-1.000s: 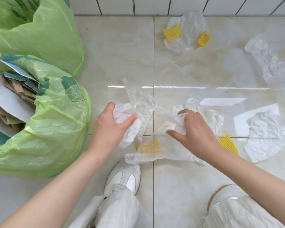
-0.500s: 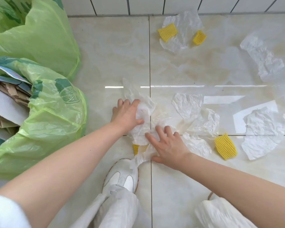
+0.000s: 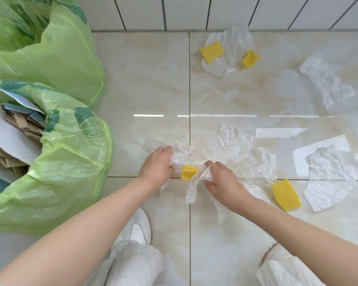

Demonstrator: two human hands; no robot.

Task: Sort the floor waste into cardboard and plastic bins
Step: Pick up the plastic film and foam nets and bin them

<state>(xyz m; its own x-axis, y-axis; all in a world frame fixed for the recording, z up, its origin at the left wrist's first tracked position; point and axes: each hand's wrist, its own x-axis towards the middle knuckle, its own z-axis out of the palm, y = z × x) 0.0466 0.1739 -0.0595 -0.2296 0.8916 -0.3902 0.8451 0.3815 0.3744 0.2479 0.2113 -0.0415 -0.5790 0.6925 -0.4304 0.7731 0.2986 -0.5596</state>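
Left hand and right hand each grip crumpled clear plastic film around a yellow foam piece; light, limp, slippery, best bunched.

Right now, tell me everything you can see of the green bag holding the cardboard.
The green bag is thin, translucent, crinkled plastic printed with darker green leaf and citrus shapes. It stands on the floor at the left with its mouth open and its rim rolled outward, stuffed with torn brown, white and blue cardboard pieces. A second green bag presses against its far side.

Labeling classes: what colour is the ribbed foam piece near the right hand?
Yellow foam piece, clearest in the head view.
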